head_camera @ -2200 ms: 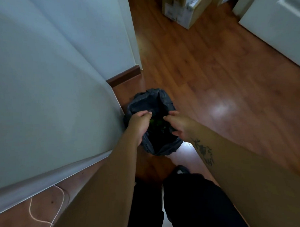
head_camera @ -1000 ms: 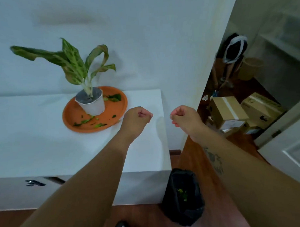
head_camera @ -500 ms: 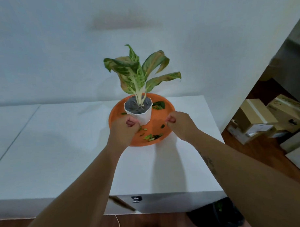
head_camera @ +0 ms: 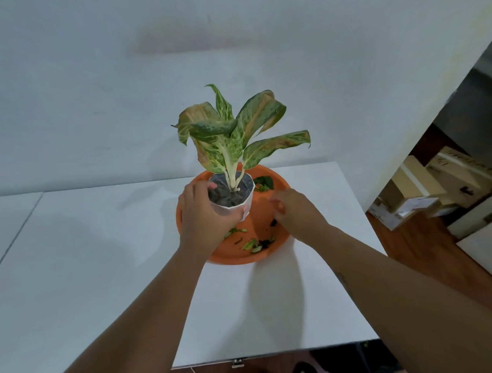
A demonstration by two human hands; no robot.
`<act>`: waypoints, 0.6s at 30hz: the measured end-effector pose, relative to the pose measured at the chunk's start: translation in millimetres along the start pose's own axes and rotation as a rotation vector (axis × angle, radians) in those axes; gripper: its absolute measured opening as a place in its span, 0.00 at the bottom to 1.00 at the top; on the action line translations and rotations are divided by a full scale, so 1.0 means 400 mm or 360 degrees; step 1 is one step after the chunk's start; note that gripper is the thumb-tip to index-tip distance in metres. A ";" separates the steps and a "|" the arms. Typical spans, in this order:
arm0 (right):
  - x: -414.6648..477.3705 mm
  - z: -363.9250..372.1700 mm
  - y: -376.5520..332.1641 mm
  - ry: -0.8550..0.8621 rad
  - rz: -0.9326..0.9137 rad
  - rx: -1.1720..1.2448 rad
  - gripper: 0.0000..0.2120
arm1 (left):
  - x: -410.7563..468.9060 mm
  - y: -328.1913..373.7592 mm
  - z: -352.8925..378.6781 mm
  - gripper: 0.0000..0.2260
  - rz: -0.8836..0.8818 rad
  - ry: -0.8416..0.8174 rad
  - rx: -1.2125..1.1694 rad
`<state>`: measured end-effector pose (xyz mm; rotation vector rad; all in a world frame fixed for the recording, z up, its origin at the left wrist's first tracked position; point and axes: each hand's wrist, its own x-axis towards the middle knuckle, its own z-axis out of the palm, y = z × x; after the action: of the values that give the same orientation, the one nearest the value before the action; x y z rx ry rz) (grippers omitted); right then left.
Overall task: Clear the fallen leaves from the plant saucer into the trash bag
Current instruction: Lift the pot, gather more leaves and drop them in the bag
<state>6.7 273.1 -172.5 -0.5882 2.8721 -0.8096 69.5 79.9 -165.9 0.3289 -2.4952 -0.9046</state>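
Saucer clearing partly complete

The left hand (head_camera: 204,215) is gripping the white plastic plant pot (head_camera: 234,199); the right hand (head_camera: 294,205), fingers loosely curled and empty, is hovering over the round orange saucer (head_camera: 268,213) at frame centre, where green leaf scraps (head_camera: 252,243) are remaining.

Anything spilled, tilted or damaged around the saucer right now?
Yes. Torn green leaf scraps and dark soil crumbs litter the round orange saucer. The left hand grips the white plastic pot, which tilts. The plant's leaves have browned patches.
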 end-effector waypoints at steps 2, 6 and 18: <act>0.019 0.006 0.008 -0.0017 -0.0029 -0.0004 0.18 | 0.005 -0.005 0.012 0.36 0.0040 -0.0043 0.0037; 0.062 0.016 0.016 -0.0053 -0.0095 -0.0087 0.19 | 0.011 -0.017 0.021 0.30 0.0014 -0.0101 -0.0003; 0.188 0.027 0.022 -0.0137 -0.0675 -0.0489 0.24 | 0.012 -0.003 0.059 0.29 -0.0055 -0.0051 -0.0133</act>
<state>-63.4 245.5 -185.7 -1.2631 2.8460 -0.3627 53.7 90.1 -181.3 0.3330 -2.4792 -1.0327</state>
